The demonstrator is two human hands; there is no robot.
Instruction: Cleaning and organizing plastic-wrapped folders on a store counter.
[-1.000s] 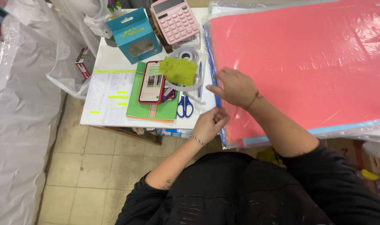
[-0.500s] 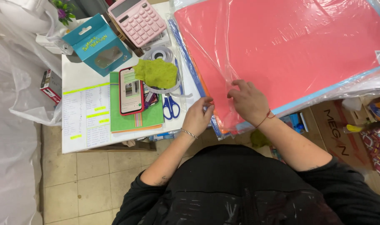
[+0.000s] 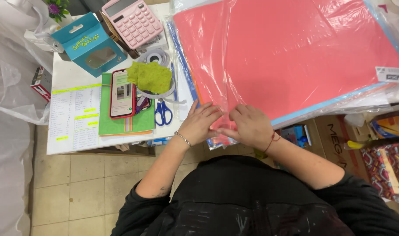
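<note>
A large stack of salmon-red sheets (image 3: 291,57) in clear plastic wrap lies across the table, with blue sheets showing under its edges. My left hand (image 3: 200,122) and my right hand (image 3: 248,125) both rest on the near left corner of the stack, fingers pinching the plastic wrap there. The left wrist carries a thin bracelet, the right a red string.
Left of the stack lie blue-handled scissors (image 3: 163,114), a red-cased phone (image 3: 122,93) on a green notebook (image 3: 123,124), a yellow-green cloth (image 3: 150,76), tape rolls (image 3: 156,57), a pink calculator (image 3: 131,21), a teal box (image 3: 91,43) and a printed list (image 3: 71,118). Cardboard boxes (image 3: 339,131) stand at the right; tiled floor lies below.
Both hands have come together at the stack's near corner. The right hand moved left along the edge, and the left hand moved up onto the plastic wrap.
</note>
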